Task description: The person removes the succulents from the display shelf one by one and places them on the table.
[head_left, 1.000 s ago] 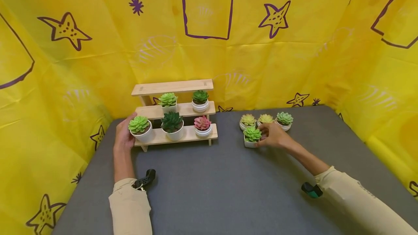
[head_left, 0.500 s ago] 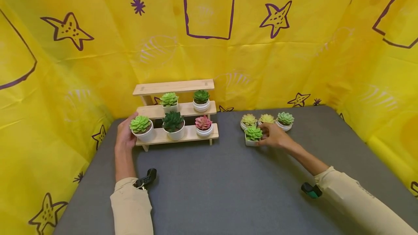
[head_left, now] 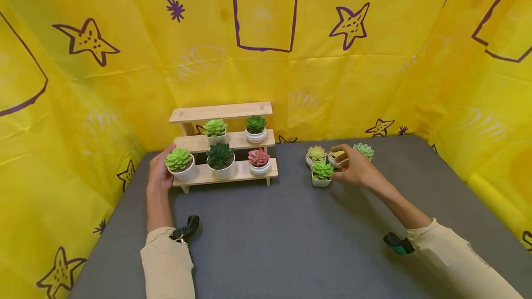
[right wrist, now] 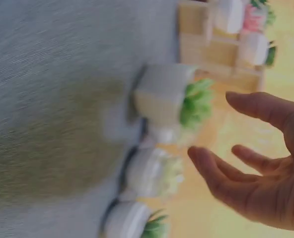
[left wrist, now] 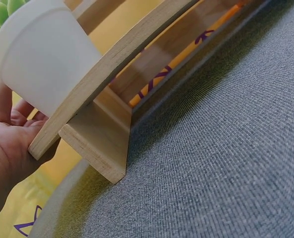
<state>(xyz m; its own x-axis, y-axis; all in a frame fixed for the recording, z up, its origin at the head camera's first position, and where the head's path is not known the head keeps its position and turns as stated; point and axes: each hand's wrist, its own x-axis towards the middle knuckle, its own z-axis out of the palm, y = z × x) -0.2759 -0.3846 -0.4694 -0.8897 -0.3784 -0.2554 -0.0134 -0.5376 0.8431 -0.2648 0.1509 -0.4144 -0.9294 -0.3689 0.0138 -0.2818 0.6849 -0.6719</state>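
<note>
My left hand (head_left: 160, 170) grips the left end of a three-tier wooden plant stand (head_left: 220, 112). In the left wrist view its palm lies against the bottom shelf's end (left wrist: 47, 136), right beside a white pot (left wrist: 47, 54) with a light green succulent (head_left: 178, 158). My right hand (head_left: 355, 167) is spread just right of a bright green succulent in a square white pot (head_left: 321, 180), holding nothing. In the right wrist view its fingers (right wrist: 266, 109) stand apart from that square pot (right wrist: 162, 94). It partly covers a yellowish succulent (head_left: 335, 157) behind it.
On the bottom shelf also stand a dark green succulent (head_left: 220, 155) and a pink one (head_left: 258, 158); two green ones (head_left: 255, 126) occupy the middle shelf. A yellow succulent (head_left: 316, 153) and a pale green one (head_left: 363, 150) stand on the grey table (head_left: 266, 243). A yellow curtain (head_left: 266, 73) hangs behind.
My right hand has let go of the square-potted succulent and moved slightly up and right, its fingers spreading. The pot stays in place. My left hand keeps its place at the stand.
</note>
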